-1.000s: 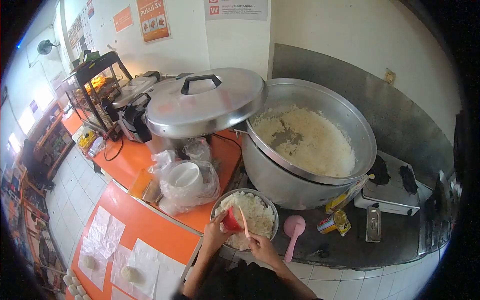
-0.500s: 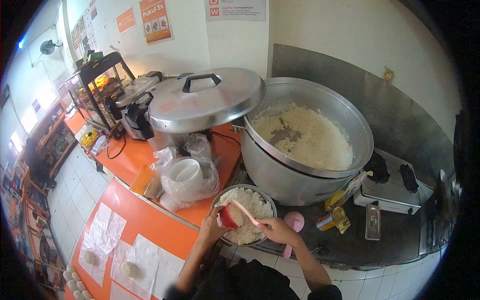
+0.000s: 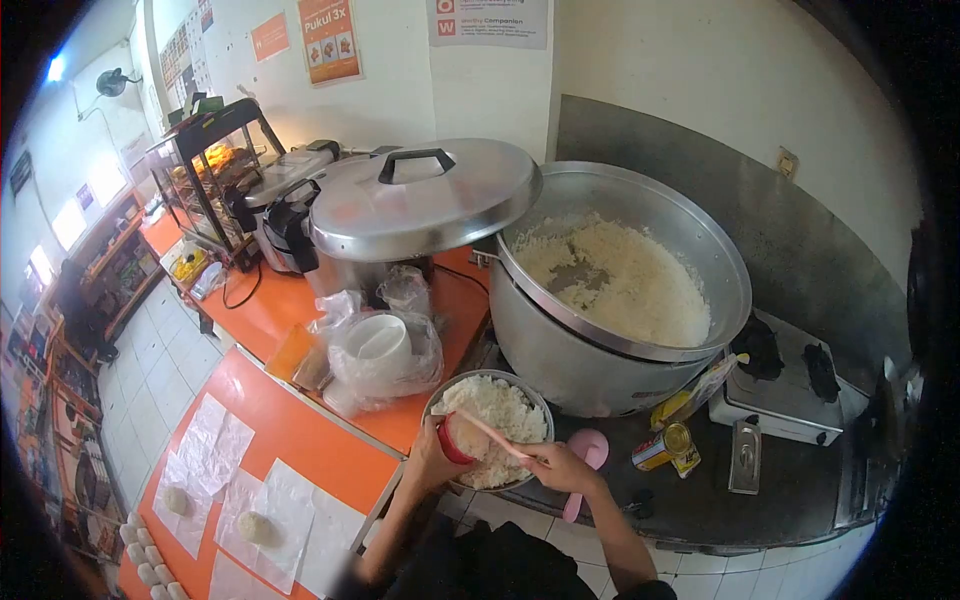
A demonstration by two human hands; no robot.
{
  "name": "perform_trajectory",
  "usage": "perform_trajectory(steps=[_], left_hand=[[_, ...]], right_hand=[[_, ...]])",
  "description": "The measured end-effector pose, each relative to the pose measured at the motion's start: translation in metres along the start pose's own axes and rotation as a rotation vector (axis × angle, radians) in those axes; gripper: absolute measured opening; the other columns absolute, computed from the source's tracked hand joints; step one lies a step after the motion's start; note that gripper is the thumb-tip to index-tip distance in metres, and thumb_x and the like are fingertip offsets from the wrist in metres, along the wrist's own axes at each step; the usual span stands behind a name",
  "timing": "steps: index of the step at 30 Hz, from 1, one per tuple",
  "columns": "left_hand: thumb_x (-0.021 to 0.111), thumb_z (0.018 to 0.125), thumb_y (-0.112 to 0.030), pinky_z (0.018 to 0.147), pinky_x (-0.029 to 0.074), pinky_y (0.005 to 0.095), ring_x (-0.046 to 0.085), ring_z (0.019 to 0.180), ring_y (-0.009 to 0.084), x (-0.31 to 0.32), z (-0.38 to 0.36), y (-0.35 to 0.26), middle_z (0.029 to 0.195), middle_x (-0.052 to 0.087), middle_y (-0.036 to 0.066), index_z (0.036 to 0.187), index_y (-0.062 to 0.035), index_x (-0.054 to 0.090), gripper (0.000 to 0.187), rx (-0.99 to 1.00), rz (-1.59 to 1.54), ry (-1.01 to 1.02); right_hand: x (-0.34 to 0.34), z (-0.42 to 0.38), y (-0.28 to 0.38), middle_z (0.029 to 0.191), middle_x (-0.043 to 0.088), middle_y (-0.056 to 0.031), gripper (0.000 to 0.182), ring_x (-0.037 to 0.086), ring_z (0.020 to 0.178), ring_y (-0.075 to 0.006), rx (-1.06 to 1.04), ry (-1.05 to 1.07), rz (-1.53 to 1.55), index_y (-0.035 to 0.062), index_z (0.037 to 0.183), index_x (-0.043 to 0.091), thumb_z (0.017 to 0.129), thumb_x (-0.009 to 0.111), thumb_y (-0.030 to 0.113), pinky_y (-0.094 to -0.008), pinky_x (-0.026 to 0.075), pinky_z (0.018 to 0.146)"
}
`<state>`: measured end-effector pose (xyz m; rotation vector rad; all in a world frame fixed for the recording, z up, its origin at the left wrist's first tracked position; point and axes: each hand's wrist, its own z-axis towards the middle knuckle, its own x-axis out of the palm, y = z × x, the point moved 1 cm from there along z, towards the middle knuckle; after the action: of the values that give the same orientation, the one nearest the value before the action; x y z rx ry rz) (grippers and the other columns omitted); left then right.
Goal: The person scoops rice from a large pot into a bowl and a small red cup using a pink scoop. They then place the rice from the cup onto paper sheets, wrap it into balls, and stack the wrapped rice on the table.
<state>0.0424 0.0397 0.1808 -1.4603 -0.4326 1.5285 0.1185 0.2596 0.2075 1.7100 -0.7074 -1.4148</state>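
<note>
My left hand (image 3: 428, 463) is wrapped round a small red cup (image 3: 454, 443), tilted above a metal bowl (image 3: 549, 408) heaped with cooked white rice (image 3: 507, 402). Gripped in my right hand (image 3: 562, 470) is a pink rice paddle (image 3: 488, 432), its blade end over the cup's mouth. Rice appears to fill the cup, though the blade covers part of it. Just right of the bowl lies a pink scoop (image 3: 588, 450), which neither hand touches.
Behind the bowl stands a large rice pot (image 3: 600, 380). A metal lid (image 3: 425, 205) rests to its left, near a plastic bag with white bowls (image 3: 378, 345). Rice portions (image 3: 255, 527) lie on paper on the orange table (image 3: 272, 427). A can (image 3: 676, 437) and a stove (image 3: 780, 400) are right.
The paddle's blade end has shifted slightly left and down across the cup's mouth. My left hand keeps its hold on the cup. The whole view has shifted a little.
</note>
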Motion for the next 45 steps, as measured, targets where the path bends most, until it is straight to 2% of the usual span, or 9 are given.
perform_trajectory(steps=[2,8,15,18,21,25,31,37,45], left_hand=[[0.086,0.046,-0.025,0.085,0.046,0.0397,0.053,0.102,0.0336,0.003,-0.004,0.0,0.108,0.052,0.019,0.116,0.0004,0.041,0.086,-0.049,-0.088,-0.033],[0.086,0.047,-0.02,0.083,0.046,0.0387,0.054,0.101,0.0327,0.003,-0.001,-0.001,0.108,0.053,0.017,0.116,-0.0015,0.041,0.085,-0.004,-0.125,-0.204],[0.087,0.046,-0.016,0.088,0.043,0.0395,0.049,0.106,0.0317,-0.001,0.003,-0.017,0.113,0.045,0.017,0.117,-0.0017,0.034,0.09,0.159,-0.062,-0.446],[0.088,0.046,-0.016,0.089,0.041,0.0405,0.045,0.109,0.0334,0.003,0.004,-0.026,0.116,0.04,0.019,0.116,-0.0027,0.027,0.094,0.214,-0.042,-0.578],[0.088,0.047,-0.018,0.088,0.041,0.0423,0.042,0.111,0.0351,0.008,0.005,-0.033,0.117,0.037,0.02,0.115,-0.0042,0.023,0.095,0.235,-0.026,-0.656],[0.088,0.05,-0.02,0.089,0.04,0.0437,0.041,0.11,0.0339,0.005,0.004,-0.026,0.117,0.036,0.02,0.113,-0.0051,0.024,0.092,0.286,0.015,-0.673],[0.088,0.05,-0.021,0.092,0.037,0.0411,0.041,0.11,0.0294,-0.022,-0.012,0.004,0.117,0.035,0.017,0.114,-0.005,0.024,0.092,0.184,-0.119,-0.713],[0.087,0.049,-0.019,0.093,0.037,0.0364,0.04,0.111,0.0227,-0.086,-0.055,-0.005,0.113,0.034,0.01,0.118,-0.0053,0.023,0.095,-0.031,-0.31,-0.817],[0.09,0.047,-0.026,0.092,0.041,0.037,0.043,0.111,0.0241,-0.167,-0.119,-0.001,0.117,0.034,0.014,0.115,-0.0039,0.022,0.099,0.036,-0.314,-0.988]], right_hand=[[0.012,-0.005,-0.003,0.076,0.059,-0.0219,0.033,0.057,0.063,-0.0202,0.042,-0.18,0.088,0.0032,0.117,0.055,0.085,0.053,0.012,-0.0311,0.044,0.06],[0.059,-0.005,0.017,0.088,0.06,-0.0245,0.039,0.06,0.079,-0.0388,-0.083,-0.226,-0.138,0.0038,0.124,0.049,0.087,0.05,0.014,-0.0418,0.047,0.069],[0.026,-0.012,0.011,0.096,0.059,-0.0263,0.04,0.06,0.083,-0.0382,-0.257,-0.25,0.082,0.0002,0.124,0.048,0.087,0.051,0.017,-0.0387,0.048,0.071],[0.033,-0.025,0.039,0.098,0.06,-0.0265,0.037,0.061,0.086,-0.0365,0.158,-0.341,0.303,-0.0009,0.122,0.05,0.088,0.05,0.015,-0.037,0.048,0.069],[0.066,-0.022,0.053,0.078,0.059,-0.0208,0.041,0.059,0.064,-0.0202,-0.063,-0.441,0.065,-0.0006,0.126,0.047,0.087,0.052,0.011,-0.0319,0.045,0.055],[0.088,-0.014,0.077,0.077,0.05,-0.0185,0.059,0.053,0.066,-0.0351,-0.099,-0.48,-0.178,0.0049,0.138,0.029,0.084,0.054,0.009,-0.041,0.045,0.06],[0.07,0.0,0.084,0.078,0.052,-0.0135,0.058,0.054,0.064,-0.0294,-0.338,-0.203,-0.265,0.0042,0.138,0.03,0.085,0.054,0.011,-0.0376,0.047,0.059],[0.077,0.027,0.096,0.076,0.049,-0.003,0.044,0.04,0.053,-0.0078,-0.101,0.058,1.145,-0.0017,0.128,0.039,0.092,0.046,0.022,-0.0187,0.033,0.042],[0.205,0.058,0.149,0.07,0.045,0.0013,0.056,0.031,0.043,-0.0046,0.367,0.652,1.612,0.0022,0.124,0.04,0.094,0.034,0.048,-0.0185,0.025,0.039]])
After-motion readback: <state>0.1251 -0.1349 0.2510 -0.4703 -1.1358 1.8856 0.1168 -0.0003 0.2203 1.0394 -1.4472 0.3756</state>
